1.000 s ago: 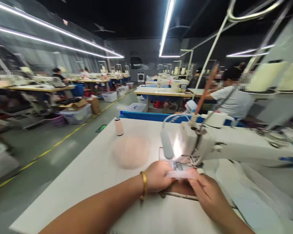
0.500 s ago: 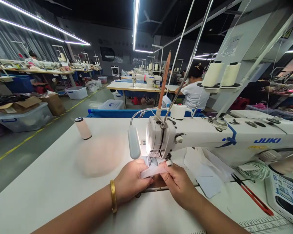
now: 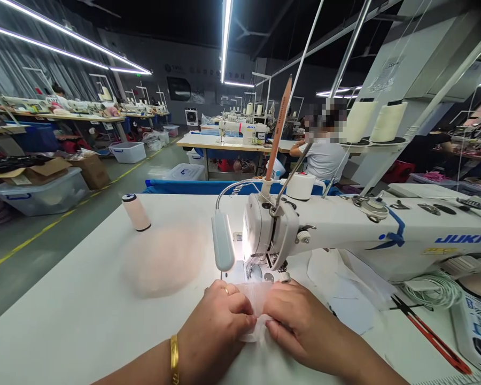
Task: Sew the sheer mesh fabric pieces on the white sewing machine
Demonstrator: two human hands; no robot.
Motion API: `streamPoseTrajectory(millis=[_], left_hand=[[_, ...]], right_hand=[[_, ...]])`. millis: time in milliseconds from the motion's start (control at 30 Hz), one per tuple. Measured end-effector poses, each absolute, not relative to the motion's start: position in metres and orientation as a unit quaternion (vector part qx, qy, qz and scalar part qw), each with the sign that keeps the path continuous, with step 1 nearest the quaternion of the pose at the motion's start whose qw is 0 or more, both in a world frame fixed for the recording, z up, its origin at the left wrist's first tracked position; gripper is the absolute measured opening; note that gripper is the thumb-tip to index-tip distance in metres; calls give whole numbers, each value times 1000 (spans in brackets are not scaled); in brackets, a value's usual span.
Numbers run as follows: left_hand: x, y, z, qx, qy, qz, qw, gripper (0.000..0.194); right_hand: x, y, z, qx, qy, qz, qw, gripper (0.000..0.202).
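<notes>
Between my two hands is a piece of thin, sheer white fabric [image 3: 257,299], just in front of the needle area of a white sewing machine [image 3: 328,222]. My left hand [image 3: 224,315], with a gold bangle above the wrist, pinches its left side between thumb and fingers. On the right side, my right hand [image 3: 300,321] grips the same fabric, fingers curled and thumb low. The fabric's lower edge hangs toward me. A lit needle and presser foot [image 3: 251,267] stand just beyond the fingertips; whether the fabric lies under the foot I cannot tell.
A pale pink thread cone [image 3: 137,213] stands on the left of the white table [image 3: 84,299]. A grey lamp [image 3: 223,240] hangs left of the needle. On the right lie white fabric pieces [image 3: 344,289], red-handled tweezers [image 3: 436,339] and a coil of pale green cord [image 3: 431,286]. A person [image 3: 326,152] sits beyond.
Both hands have drawn back toward me from the needle. The fabric, earlier a narrow strip stretched between them, now spreads wider and hangs lower. The view has shifted slightly.
</notes>
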State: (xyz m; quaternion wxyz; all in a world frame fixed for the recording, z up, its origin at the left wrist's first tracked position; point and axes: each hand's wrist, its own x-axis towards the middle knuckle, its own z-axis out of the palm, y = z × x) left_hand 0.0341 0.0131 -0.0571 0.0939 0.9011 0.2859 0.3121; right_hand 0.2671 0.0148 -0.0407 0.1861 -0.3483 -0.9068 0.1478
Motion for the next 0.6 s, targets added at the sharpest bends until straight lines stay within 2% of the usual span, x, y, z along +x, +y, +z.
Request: streamPoseTrajectory(millis=[367,600], left_hand=[[38,32,-62,892,288,346,39,25],[39,41,-66,891,317,325,31,26]], right_hand=[[264,22,-51,-359,-901,75,231,25],[264,27,-54,-370,-891,42,260,22]])
